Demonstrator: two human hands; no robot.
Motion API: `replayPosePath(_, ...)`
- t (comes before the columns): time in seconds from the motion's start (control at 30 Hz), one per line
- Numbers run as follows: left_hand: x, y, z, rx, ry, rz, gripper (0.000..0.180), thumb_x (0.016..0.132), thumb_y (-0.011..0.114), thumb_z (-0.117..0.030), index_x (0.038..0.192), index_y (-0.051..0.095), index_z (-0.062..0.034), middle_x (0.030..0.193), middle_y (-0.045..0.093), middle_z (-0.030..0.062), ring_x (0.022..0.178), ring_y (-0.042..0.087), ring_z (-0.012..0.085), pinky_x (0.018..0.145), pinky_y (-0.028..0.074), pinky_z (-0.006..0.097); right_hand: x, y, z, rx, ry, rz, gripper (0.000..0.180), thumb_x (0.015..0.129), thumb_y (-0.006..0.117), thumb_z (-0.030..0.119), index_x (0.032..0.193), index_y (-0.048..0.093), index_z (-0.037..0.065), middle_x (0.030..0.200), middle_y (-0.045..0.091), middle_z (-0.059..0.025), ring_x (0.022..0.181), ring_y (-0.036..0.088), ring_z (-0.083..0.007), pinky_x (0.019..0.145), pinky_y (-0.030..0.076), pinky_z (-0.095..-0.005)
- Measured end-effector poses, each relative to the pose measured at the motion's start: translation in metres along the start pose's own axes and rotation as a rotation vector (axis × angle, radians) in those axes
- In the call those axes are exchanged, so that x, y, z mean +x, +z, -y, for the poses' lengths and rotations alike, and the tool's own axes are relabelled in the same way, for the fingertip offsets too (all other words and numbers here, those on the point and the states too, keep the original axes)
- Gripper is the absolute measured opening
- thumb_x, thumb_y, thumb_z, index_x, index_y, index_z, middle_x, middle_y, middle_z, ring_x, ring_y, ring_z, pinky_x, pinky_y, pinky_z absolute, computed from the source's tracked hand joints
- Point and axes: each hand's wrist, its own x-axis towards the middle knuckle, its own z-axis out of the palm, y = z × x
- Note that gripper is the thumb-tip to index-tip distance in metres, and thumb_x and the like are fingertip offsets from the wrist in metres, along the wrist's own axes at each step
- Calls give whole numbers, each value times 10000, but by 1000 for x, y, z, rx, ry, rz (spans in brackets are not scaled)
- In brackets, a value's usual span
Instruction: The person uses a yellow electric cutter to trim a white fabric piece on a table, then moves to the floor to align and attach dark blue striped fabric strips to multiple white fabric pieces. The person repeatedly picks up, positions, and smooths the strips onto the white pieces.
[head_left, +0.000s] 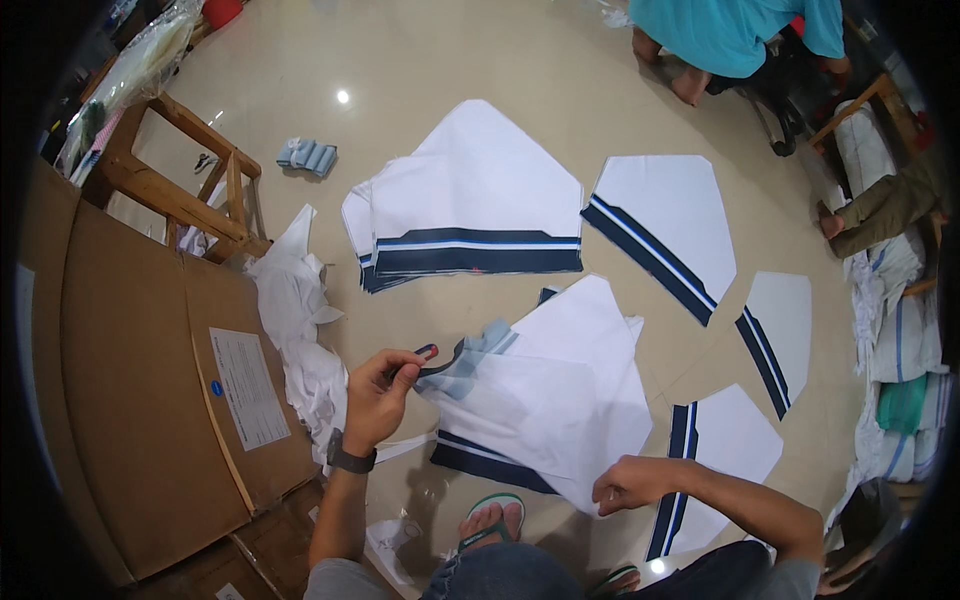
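Between the thumb and fingers of my left hand (385,395), I pinch a dark curved strip (440,368). A small red-and-blue end shows at my fingertips; I cannot make out its kind. Beside it, a thin white cloth piece (530,400) with a pale blue-grey end spreads over a pile of white panels with navy bands. My right hand (635,485) is closed at the lower corner of this cloth, its fingertips pinching the edge. Under the cloth's lower left, a navy band (490,468) peeks out. A white panel (570,315) sticks out beyond its far side.
Stacked banded panels (480,170) lie ahead, with single ones (665,215) at right. Cardboard boxes (150,380), crumpled white cloth (300,320) and a wooden stool (180,190) stand left. A grey-blue bundle (307,157) lies beyond. A person in turquoise (720,35) crouches far right.
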Motion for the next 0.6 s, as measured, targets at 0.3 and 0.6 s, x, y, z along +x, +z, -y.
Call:
replayPosePath(0.3, -25, 15, -7, 37, -28, 106, 128, 970, 632, -111, 1025, 680, -5, 927, 680, 29, 811, 600, 90, 717, 465, 226, 135, -54, 80, -385, -344, -965, 275, 824, 687, 147, 1076, 663, 40, 1341, 529, -167, 1273, 475, -334, 1045, 358, -475)
replayPosePath(0.6, -34, -8, -79, -101, 27, 333, 231, 880, 755, -149, 1038, 684, 4, 905, 668, 42, 821, 601, 99, 708, 463, 237, 158, -109, 47, -255, -519, -869, 440, 629, 765, 29, 1058, 695, 93, 1185, 660, -88, 1216, 556, -276, 1088, 315, -518)
